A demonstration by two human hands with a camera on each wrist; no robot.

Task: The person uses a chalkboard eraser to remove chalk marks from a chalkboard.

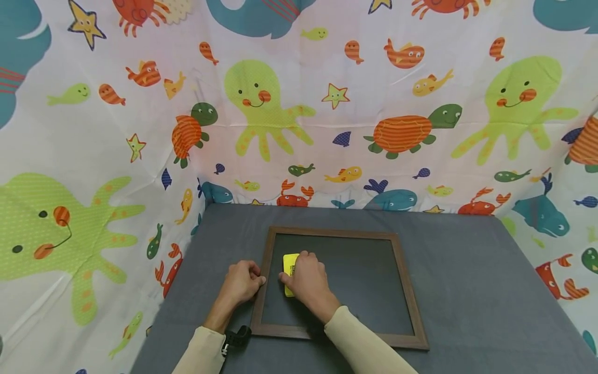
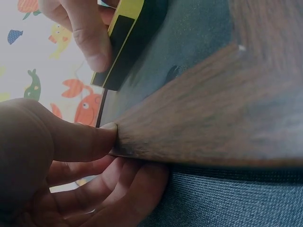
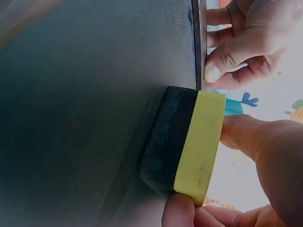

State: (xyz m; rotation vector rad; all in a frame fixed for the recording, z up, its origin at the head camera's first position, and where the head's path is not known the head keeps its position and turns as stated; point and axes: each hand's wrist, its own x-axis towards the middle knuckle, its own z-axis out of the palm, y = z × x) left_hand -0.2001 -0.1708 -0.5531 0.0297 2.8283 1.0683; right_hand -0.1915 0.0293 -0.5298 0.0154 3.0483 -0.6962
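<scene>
A blackboard (image 1: 359,280) in a brown wooden frame (image 1: 409,291) lies on the grey cloth. My right hand (image 1: 308,279) grips a yellow-backed board eraser (image 1: 288,289) near the board's left side. In the right wrist view the dark felt of the eraser (image 3: 170,137) faces the board, with thumb and fingertips at opposite ends of its yellow back. At the left edge my left hand (image 1: 242,283) pinches the frame, thumb on top and fingers curled beneath, as the left wrist view shows of the frame (image 2: 189,118).
Grey cloth (image 1: 476,291) covers the table around the board. A white curtain (image 1: 336,171) printed with sea animals hangs behind and at both sides. A black strap (image 1: 238,336) is on the left wrist, beside the frame's lower left corner.
</scene>
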